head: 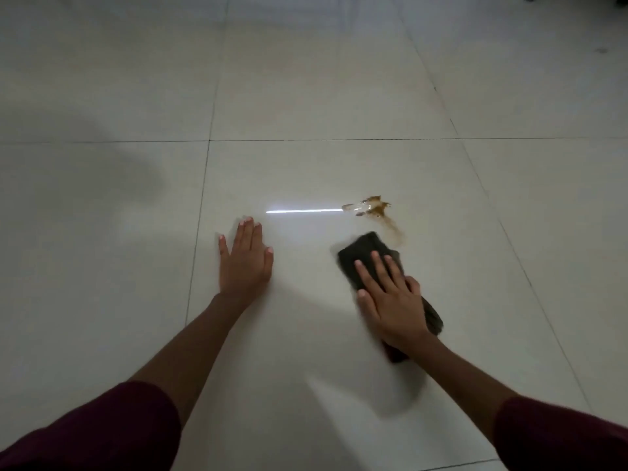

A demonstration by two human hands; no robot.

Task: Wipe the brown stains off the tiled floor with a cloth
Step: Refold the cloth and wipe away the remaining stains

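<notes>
Pressing a dark folded cloth (368, 258) flat against the tiled floor (306, 96) with the right hand (390, 302), fingers (368, 278) lying straight and slightly spread over the fabric, not curling round it. Bracing on the floor to the left with the left hand (245, 258), palm down, fingers straight and close together, holding nothing. Wiping apparently under way but far from finished, judging by the cloth's blurred near end and the brown stains (372, 207) lying untouched just beyond its far edge: a wet-looking splatter with a fainter brown streak (394, 229) trailing toward the cloth's far right corner. Sitting near the middle of one large tile, a little far and right of the cloth, close beside it but not under it. Likely calling next for a push of the cloth away and slightly rightward over streak and splatter, keeping steady downward pressure so the liquid is lifted rather than smeared outward. Glinting just left of the stains, a thin bright reflection (304, 210) of a light. Showing no containers anywhere on the floor; dark red sleeves (119, 423) framing the near corners.
</notes>
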